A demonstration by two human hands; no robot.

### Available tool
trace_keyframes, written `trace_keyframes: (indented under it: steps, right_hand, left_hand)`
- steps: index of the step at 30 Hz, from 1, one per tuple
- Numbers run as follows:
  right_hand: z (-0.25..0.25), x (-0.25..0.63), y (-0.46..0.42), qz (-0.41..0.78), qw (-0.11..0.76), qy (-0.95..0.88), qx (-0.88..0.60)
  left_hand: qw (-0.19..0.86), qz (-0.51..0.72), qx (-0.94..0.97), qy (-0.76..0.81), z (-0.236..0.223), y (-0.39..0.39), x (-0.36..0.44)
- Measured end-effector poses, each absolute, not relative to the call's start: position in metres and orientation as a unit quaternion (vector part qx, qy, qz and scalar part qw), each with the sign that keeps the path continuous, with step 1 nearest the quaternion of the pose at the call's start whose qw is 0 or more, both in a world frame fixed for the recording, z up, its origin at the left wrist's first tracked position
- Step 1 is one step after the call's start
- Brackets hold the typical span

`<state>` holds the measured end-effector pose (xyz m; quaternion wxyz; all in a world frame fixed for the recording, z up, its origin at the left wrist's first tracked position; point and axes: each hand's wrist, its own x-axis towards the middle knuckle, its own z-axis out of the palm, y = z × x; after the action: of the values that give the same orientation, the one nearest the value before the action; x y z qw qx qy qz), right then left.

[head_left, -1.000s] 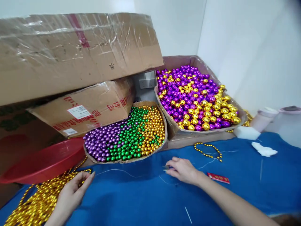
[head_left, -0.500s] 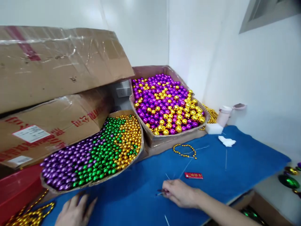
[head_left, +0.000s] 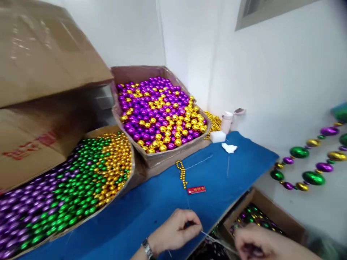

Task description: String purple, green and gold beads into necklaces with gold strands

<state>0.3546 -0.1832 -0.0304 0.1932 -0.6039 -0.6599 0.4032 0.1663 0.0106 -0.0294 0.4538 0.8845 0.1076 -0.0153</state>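
Over the near edge of the bench (head_left: 151,206), a pale thin thread (head_left: 210,236) stretches between the person's two hands, sloping down to the right. The left hand (head_left: 177,229) is closed to a pinch, thumb and fingertips together on one end of the thread, with a metal wristband (head_left: 148,249) behind it. The right hand (head_left: 252,240) is curled, its fingers bent into the palm; the thread reaches its lower side, but blur hides whether the fingers grip it. Beyond the left hand, on the blue bench covering, lies a red packet (head_left: 196,190) with yellow marks, and just past it a short looped string of gold beads (head_left: 182,175). Farther along the bench lie a crumpled white piece (head_left: 229,148) and a white block (head_left: 217,136), with a pale pink bottle (head_left: 226,122) behind the block. Left of these, an open carton (head_left: 173,156) is heaped with shiny purple and gold balls. Nearer, at the left, a second container (head_left: 108,206) holds smaller beads in purple, green and gold bands, partly under a cardboard box (head_left: 29,141). Below the bench, behind the right hand, stands a carton of mixed beads (head_left: 292,222); above it, a large purple, green and gold bead strand (head_left: 299,151) hangs before the white wall.
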Motion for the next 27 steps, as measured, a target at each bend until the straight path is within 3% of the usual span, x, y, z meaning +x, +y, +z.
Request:
trace_keyframes:
  steps: [8,14,27]
  right_hand:
    - [-0.094,0.387,-0.227,0.335,0.176,-0.588,-0.715]
    - [-0.084,0.374,-0.201,0.263,0.196,-0.593,-0.735]
    - [-0.079,0.385,-0.184,0.176,0.146,-0.640,-0.734]
  left_hand:
    - [0.399,-0.013,0.902,0.165,-0.063,-0.023,0.209]
    - [0.377,-0.019,0.908,0.180,-0.064,-0.025,0.221]
    - [0.346,-0.012,0.923,0.167,-0.051,-0.026,0.229]
